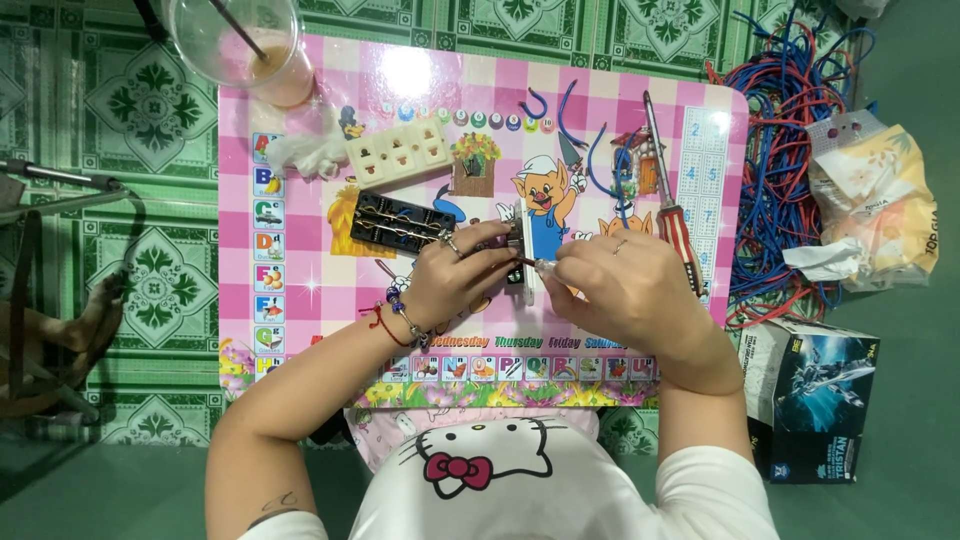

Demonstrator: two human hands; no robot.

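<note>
the left hand [455, 280] pinches a small socket part [517, 262] at the middle of the pink table [300, 330]; the right hand [610, 285] grips a clear-handled tool [543, 267] against it. just beyond lie a black socket base [400, 222], a cream socket cover [398, 150] and a red-striped screwdriver [672, 210].

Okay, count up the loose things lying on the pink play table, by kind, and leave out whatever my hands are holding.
Cream socket strip: 1
Black socket base: 1
Red-striped screwdriver: 1
Plastic drink cup: 1
White crumpled wad: 1
Short blue wire pieces: about 3; they overlap the printed pattern, so the count is uncertain
Total: about 8
</note>
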